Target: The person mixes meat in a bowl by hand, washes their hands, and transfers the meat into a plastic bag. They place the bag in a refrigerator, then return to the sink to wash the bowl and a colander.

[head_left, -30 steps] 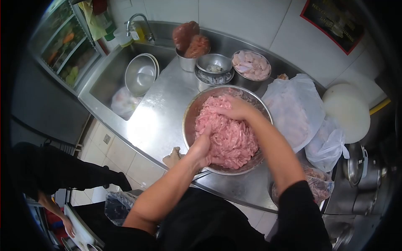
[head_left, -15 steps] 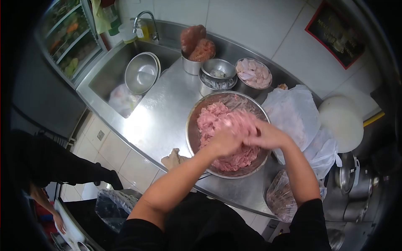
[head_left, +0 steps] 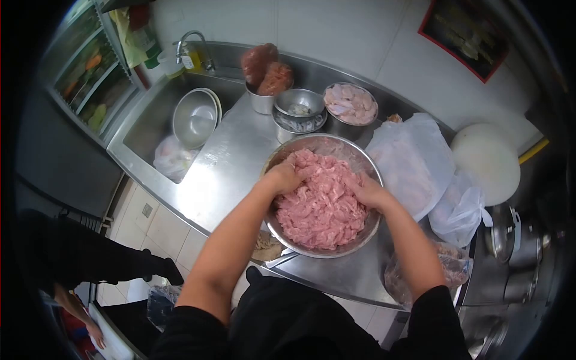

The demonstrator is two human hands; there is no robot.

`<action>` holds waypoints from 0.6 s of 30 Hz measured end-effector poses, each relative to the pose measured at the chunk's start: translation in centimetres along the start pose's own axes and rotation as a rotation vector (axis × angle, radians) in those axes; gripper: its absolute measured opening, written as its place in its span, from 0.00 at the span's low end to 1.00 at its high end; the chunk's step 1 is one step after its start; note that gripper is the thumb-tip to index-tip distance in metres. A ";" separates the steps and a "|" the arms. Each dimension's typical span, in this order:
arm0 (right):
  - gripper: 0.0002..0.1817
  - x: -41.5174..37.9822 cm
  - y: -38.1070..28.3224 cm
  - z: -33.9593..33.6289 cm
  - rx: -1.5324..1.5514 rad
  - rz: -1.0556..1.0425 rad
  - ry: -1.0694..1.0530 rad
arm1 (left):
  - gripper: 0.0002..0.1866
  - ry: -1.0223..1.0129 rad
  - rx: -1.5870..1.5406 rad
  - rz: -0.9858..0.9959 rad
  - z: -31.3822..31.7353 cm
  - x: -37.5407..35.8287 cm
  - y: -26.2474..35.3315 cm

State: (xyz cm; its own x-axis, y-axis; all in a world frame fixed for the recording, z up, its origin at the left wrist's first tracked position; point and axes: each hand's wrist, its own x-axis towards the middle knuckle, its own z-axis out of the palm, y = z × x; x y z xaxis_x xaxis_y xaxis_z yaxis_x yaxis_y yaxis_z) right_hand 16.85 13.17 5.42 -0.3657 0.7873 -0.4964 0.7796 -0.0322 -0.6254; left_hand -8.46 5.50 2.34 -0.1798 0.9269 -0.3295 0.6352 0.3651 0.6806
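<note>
Two hands, the left hand (head_left: pixel 285 178) and the right hand (head_left: pixel 367 193), are now standing apart at opposite sides of the pink meat (head_left: pixel 321 207), whereas half a second ago they were meeting over its middle around a lifted clump. Both are partly sinking in, so their grasp cannot be told. The meat is lying in the steel bowl (head_left: pixel 348 150) on the worktop (head_left: pixel 207 186).
</note>
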 end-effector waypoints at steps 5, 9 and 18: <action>0.33 9.0 3.7 4.9 0.632 -0.181 -0.205 | 0.38 -0.156 -0.559 0.066 3.7 6.0 -1.6; 0.32 9.0 0.1 4.8 0.745 -0.271 -0.374 | 0.39 -0.141 -0.469 0.203 1.2 2.6 3.0; 0.41 -5.7 -2.3 0.9 -0.594 -0.587 -0.191 | 0.48 -0.001 0.651 0.485 2.7 -10.3 5.2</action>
State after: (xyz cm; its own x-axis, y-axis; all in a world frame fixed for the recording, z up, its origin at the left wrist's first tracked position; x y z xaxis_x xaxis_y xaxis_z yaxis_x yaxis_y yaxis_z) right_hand 16.74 8.22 9.15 -0.8314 0.4562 -0.3173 0.5545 0.7183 -0.4202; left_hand -1.23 -2.39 7.53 0.2281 0.9689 -0.0963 0.9520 -0.2012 0.2307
